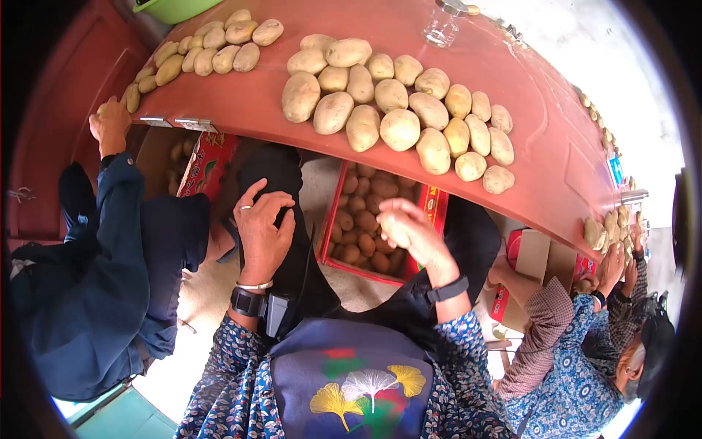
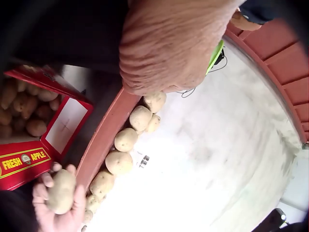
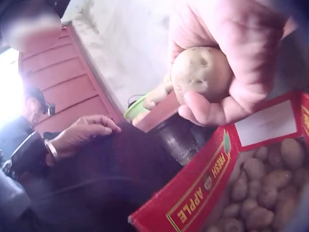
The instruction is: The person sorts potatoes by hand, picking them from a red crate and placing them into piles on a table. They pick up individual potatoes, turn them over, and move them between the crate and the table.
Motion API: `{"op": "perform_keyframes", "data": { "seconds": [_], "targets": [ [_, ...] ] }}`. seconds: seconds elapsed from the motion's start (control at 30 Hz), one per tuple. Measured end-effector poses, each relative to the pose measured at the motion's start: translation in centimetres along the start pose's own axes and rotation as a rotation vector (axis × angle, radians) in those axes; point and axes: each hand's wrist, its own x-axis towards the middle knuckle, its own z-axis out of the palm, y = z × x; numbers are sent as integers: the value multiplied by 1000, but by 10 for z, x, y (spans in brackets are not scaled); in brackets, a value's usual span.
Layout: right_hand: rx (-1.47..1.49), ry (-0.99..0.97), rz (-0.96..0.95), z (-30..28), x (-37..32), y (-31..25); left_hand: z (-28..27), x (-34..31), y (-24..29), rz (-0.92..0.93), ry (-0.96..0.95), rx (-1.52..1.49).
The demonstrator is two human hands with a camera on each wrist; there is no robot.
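Observation:
My right hand (image 1: 413, 233) is above the box of potatoes. In the right wrist view its fingers (image 3: 241, 63) curl round a pale potato (image 3: 202, 72); the left wrist view shows the same potato (image 2: 62, 191) in the right hand (image 2: 58, 212). My left hand (image 1: 265, 233) is over the dark trouser leg, fingers loosely bent, holding nothing. It also shows in the right wrist view (image 3: 82, 137), and large at the top of the left wrist view (image 2: 169, 48). The red box (image 1: 324, 219) between the knees holds many potatoes (image 1: 365, 219).
Rows of potatoes (image 1: 400, 129) lie on the red tabletop (image 1: 241, 99), with another group (image 1: 205, 47) at its left. A glass jar (image 1: 441, 29) stands at the back and a green basin (image 1: 172, 7) at the upper left. People sit on both sides, near other boxes (image 1: 208, 164).

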Motion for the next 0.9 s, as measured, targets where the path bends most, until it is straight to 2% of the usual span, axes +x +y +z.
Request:
{"op": "perform_keyframes", "data": {
  "seconds": [0.1,0.13,0.27,0.33,0.43,0.53,0.67,0.73,0.9],
  "targets": [
    [32,156,73,-9,-8,32,1,0,3,7,-6,23],
    [28,130,44,-10,-9,41,2,1,4,10,-4,23],
    [-278,64,-37,2,-1,57,2,1,6,20,-9,29],
    [-496,118,-106,10,8,67,3,1,6,19,-9,28],
    [-439,25,-1,20,9,59,3,0,2,13,-9,28],
    [-495,-50,0,23,10,57,2,0,0,16,-14,19],
    [-475,-51,-21,7,7,56,0,-2,-1,19,-3,27],
    [-310,77,-11,-7,2,48,0,-2,-1,21,1,29],
    [-56,344,-132,-51,-16,25,0,-1,0,17,7,10]
  ]
}}
